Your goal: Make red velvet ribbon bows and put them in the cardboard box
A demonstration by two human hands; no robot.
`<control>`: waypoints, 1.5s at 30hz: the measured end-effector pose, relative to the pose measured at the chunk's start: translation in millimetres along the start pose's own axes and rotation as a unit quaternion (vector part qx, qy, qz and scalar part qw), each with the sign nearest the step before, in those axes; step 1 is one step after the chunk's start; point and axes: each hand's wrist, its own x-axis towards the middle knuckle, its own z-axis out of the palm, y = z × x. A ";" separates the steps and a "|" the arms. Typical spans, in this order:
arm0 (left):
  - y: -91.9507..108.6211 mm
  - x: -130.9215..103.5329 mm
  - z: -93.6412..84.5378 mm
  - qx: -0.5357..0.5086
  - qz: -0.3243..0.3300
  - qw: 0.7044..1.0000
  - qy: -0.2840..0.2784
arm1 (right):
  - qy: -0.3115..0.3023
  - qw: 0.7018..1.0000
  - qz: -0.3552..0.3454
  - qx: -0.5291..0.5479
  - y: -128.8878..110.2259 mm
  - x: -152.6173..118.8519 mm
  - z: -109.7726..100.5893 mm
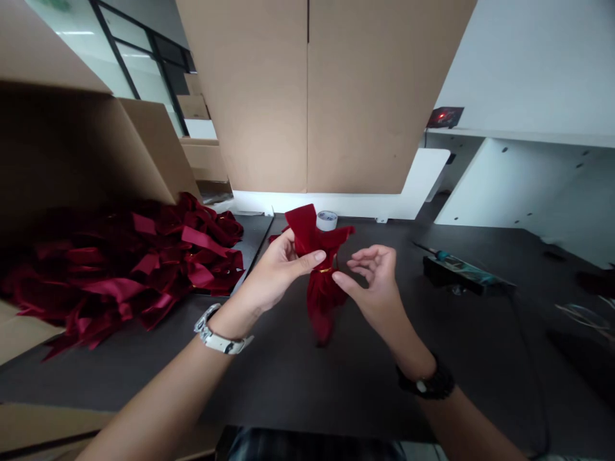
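A dark red velvet bow [319, 240] with a thin gold band at its middle is held above the dark table [298, 384]. My left hand [288, 266] grips its upper left part, thumb in front. Just right of the gold band is my right hand [372, 278], its fingers curled loosely and apart from the thumb, with the thumb tip close to the bow's edge. The lower tails of the bow hang down, slightly blurred. On the left, a large heap of similar red bows [144, 256] spills from an open cardboard box [148, 144].
Behind the bow, a roll of tape [327, 221] sits near a tall cardboard panel [355, 96]. To the right lies a teal-handled tool on a black holder [461, 272], its cable running down the table. White shelving [528, 179] stands at the back right.
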 end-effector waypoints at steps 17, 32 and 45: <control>-17.9 -6.0 -14.8 0.033 -0.018 0.991 -0.127 | -0.147 0.985 0.059 0.074 -14.6 9.4 -4.4; -33.1 21.1 -74.7 -0.076 -0.093 0.960 0.252 | -0.657 0.752 0.017 -0.045 -49.9 4.5 -40.1; -105.0 83.3 -84.2 0.260 -0.085 0.929 0.248 | -0.294 0.943 -0.006 -0.156 65.2 3.0 -24.5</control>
